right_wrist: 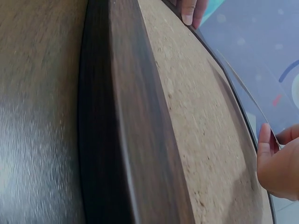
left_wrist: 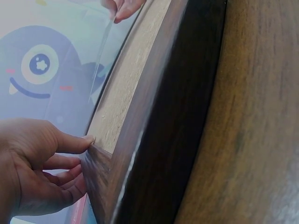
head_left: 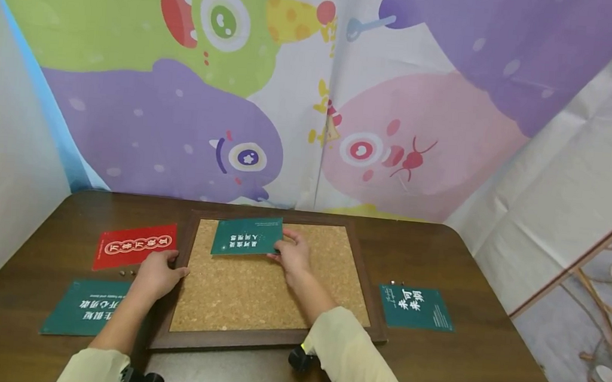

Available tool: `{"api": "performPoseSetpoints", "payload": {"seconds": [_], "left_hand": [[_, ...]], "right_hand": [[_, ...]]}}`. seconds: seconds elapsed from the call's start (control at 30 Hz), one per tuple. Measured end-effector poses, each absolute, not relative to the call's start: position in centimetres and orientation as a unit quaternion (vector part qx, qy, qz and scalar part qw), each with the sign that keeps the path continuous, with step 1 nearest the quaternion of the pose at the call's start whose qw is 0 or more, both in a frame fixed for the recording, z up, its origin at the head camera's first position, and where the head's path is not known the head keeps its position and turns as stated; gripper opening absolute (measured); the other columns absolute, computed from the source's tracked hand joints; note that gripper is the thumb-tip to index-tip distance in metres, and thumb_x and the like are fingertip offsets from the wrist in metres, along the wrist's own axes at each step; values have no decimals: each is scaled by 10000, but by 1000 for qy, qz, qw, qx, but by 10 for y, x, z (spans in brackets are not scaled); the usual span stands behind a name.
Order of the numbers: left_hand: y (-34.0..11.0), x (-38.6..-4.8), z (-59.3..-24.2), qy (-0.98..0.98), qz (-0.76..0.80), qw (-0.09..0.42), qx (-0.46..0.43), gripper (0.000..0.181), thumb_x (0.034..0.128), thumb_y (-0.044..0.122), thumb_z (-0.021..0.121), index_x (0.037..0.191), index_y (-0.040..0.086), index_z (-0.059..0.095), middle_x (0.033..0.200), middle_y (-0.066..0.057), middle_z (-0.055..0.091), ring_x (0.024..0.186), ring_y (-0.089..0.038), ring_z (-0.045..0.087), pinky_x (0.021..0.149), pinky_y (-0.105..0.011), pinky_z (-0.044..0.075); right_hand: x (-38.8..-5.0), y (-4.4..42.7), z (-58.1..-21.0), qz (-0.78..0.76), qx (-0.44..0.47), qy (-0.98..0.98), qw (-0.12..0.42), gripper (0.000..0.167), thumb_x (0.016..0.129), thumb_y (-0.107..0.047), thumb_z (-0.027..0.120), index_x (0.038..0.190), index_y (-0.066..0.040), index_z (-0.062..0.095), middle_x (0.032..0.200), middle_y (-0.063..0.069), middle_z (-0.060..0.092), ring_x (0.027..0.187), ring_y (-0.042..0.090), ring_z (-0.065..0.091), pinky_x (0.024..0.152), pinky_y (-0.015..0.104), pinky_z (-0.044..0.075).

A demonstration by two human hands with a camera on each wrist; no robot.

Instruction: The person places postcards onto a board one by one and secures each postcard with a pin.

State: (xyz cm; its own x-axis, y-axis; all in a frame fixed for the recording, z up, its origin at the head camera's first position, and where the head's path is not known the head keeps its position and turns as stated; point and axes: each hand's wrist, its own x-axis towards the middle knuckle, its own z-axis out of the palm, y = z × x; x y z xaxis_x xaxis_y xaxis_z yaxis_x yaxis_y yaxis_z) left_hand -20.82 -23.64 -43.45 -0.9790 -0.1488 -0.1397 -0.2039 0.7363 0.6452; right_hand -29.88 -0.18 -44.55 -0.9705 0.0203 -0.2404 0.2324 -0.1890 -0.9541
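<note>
A green card [head_left: 247,236] with white Chinese lettering is raised above the upper part of a framed corkboard [head_left: 243,300]. At the card's right edge, my right hand [head_left: 295,256] pinches it between thumb and fingers. The right wrist view shows this right hand [right_wrist: 282,161] holding the thin card nearly edge-on, apart from the cork. My left hand [head_left: 156,275] grips the left side of the corkboard's dark wooden frame. In the left wrist view, the left hand [left_wrist: 42,168] has its thumb over the frame's top face and its curled fingers against the outer side.
Left of the board lie a red card [head_left: 137,246] and another green card [head_left: 78,308], with small metallic pins [head_left: 127,273] between them. To the right is a third green card [head_left: 415,307], with more tiny pins [head_left: 397,283] at its top edge. A cartoon-printed curtain [head_left: 296,172] hangs behind the table.
</note>
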Motion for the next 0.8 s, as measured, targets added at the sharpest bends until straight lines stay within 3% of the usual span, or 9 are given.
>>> {"api": "performPoseSetpoints", "payload": {"seconds": [0.47,0.8], "left_hand": [[-236,-210,-438,931,350,30,-96,560,876,107,607,1297,-194,394,1300,-376,443,1207,-495,435,988,-582,380],[-236,-209,-436,929,352,33,-106,567,874,104,608,1302,-193,386,1305,-378,436,1207,-493,438,995,-579,378]], "right_hand": [[-293,-21,-448,-771,107,626,47,479,775,154,465,1246,65,472,842,82,509,636,120,549,581,211,549],[-288,-29,-451,-753,92,649,52,455,816,138,504,1264,67,472,1115,212,533,788,168,574,637,250,567]]}}
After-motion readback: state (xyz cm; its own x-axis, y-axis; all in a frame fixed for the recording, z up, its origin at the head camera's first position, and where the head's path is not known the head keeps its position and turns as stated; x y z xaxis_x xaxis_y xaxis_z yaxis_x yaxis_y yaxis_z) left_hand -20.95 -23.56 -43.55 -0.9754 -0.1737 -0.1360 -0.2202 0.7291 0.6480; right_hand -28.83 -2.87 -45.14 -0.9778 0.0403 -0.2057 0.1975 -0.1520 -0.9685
